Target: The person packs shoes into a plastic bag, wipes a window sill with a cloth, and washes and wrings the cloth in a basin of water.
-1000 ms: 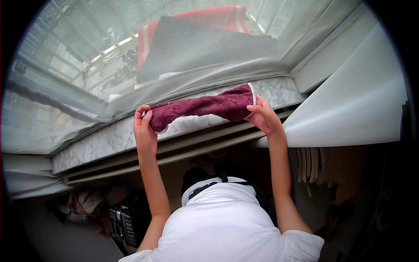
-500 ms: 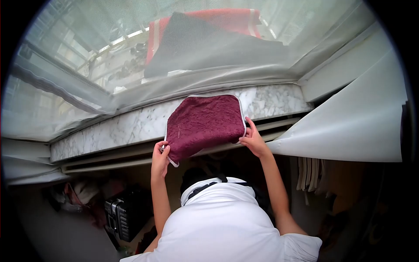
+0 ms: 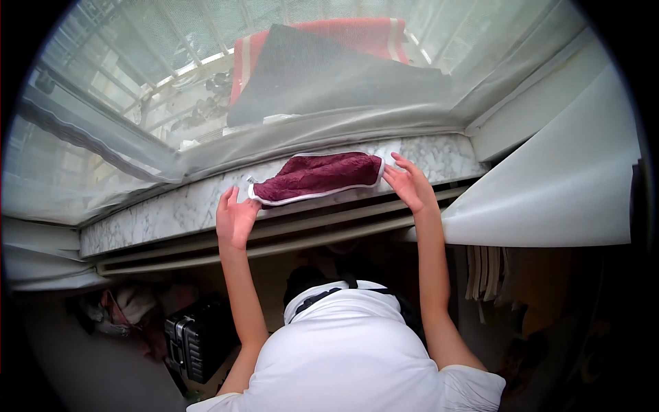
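Note:
A maroon cloth point(image 3: 319, 173) with white edging lies folded over in a narrow strip on the marble window sill point(image 3: 189, 204), its front border curving along the sill's edge. My left hand point(image 3: 237, 218) is at the cloth's left corner with its fingers apart, some fingertips close to or touching the edging. At the other end, my right hand point(image 3: 410, 184) has its fingers stretched out beside the right border, the tips touching or nearly touching it. Neither hand is gripping the cloth.
Behind the sill hangs a sheer curtain point(image 3: 206, 154), with a red mat point(image 3: 371, 31) and a dark grey sheet point(image 3: 329, 79) beyond it. White fabric point(image 3: 549, 185) drapes at the right. Slatted rails point(image 3: 329, 230) run below the sill. A black suitcase point(image 3: 199, 340) stands lower left.
The cloth, held spread between both hands before, has gone down onto the sill and doubled over. My fingers have opened, and both hands have moved outward, the left one also slightly forward.

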{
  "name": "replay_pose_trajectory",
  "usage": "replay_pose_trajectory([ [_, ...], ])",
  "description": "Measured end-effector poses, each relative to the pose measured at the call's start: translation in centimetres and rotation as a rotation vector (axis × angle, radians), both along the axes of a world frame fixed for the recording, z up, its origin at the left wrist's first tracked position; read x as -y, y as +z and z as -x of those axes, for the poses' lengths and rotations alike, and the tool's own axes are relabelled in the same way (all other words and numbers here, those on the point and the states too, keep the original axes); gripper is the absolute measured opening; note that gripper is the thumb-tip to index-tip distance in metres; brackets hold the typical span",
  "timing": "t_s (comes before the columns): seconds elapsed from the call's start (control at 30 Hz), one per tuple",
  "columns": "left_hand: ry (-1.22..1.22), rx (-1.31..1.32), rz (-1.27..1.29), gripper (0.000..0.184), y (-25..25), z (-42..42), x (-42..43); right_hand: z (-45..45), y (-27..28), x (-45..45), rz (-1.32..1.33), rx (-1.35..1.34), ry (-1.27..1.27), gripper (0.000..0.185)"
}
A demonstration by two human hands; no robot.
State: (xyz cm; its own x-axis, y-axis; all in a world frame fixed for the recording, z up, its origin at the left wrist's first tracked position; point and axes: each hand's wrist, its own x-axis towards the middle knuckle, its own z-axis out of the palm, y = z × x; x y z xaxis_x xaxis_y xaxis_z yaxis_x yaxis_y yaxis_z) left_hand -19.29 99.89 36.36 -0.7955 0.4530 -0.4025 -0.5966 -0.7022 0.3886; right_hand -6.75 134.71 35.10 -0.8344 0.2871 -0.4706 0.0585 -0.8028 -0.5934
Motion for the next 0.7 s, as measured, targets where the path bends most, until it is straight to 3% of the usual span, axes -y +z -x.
replay_pose_trajectory([
  [0.07, 0.045, 0.023, -0.068, 0.081, -0.3, 0.4, -1.2, 1.4, -0.8, 1.0, 0.138, -0.047, -0.092, 0.032],
  [0.13, -0.003, -0.282, 0.517, 0.078, -0.2, -0.4, -2.2, 2.6, -1.5, 3.2, -0.874, 0.185, -0.25, 0.031],
  [0.17, 0.07, -0.391, 0.782, 0.059, -1.2, -0.8, -3.0, 2.4, -2.5, 3.8, -1.191, 0.127, -0.171, 0.036],
  [0.2, 0.072, -0.392, 0.78, 0.059, -2.3, -0.8, -2.9, 2.3, -3.5, 3.8, -1.304, 0.028, 0.028, 0.041],
  [0.27, -0.295, -1.049, 1.374, 0.035, -3.8, -0.8, -2.4, 2.2, -5.7, 5.2, -1.747, -0.081, 0.205, 0.04],
  [0.3, -0.181, -1.207, 1.47, 0.02, -3.4, -1.8, -3.5, 2.1, -5.6, 6.3, -1.745, -0.085, 0.207, 0.04],
  [0.37, -0.087, -1.399, 1.576, 0.027, -5.6, -2.2, -4.2, 2.0, -5.5, 8.1, -2.33, 0.081, 0.061, 0.035],
  [0.53, 0.114, -1.475, 1.884, 0.029, -6.8, -3.0, -6.9, 2.5, -6.2, 8.2, -2.279, 0.077, -0.015, 0.024],
  [0.6, 0.152, -1.459, 1.832, 0.02, -6.5, -2.6, -7.7, 2.5, -5.3, 8.6, -2.241, 0.054, 0.009, 0.022],
  [0.67, 0.129, -1.443, 1.712, 0.016, -6.4, -2.8, -8.3, 2.0, -4.1, 9.3, -1.968, 0.137, 0.085, 0.016],
  [0.7, 0.081, -1.319, 1.534, 0.017, -6.4, -3.1, -8.9, 1.9, -4.5, 9.7, -1.889, 0.084, 0.022, 0.013],
])
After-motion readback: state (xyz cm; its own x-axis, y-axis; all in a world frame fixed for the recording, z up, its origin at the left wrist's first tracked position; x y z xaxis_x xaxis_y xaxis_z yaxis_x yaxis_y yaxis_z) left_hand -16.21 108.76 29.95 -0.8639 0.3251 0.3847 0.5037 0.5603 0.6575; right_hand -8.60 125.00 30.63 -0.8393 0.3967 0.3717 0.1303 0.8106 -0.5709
